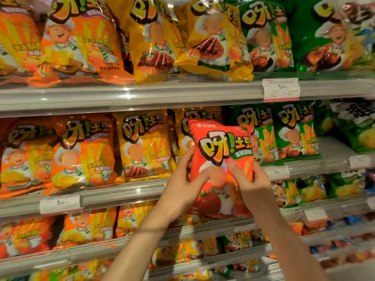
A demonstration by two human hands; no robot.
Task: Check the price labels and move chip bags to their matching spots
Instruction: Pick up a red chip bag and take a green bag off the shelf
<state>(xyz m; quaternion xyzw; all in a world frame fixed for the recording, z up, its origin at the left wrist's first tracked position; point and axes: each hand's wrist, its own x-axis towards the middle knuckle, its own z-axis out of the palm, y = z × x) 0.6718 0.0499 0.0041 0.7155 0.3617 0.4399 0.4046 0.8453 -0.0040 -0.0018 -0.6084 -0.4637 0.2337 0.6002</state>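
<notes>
A red tomato-flavour chip bag [220, 151] is held up in front of the middle shelf, over a row of yellow bags [144, 145] and beside green bags [292, 130]. My left hand [182, 185] grips its left edge, thumb on the front. My right hand [253, 185] grips its right side, fingers across the front. A white price label [281, 89] sits on the upper shelf rail under the green bags. Another price label [59, 203] marks the middle rail below the orange bags [81, 151]. A third price label [277, 172] is partly hidden behind the red bag.
Shelves run across the whole view, packed with orange, yellow and green chip bags. The top shelf [142, 94] carries larger bags [154, 37]. Lower shelves [121, 246] hold smaller bags, blurred. Blue and green packets [357, 126] of another brand stand at the far right.
</notes>
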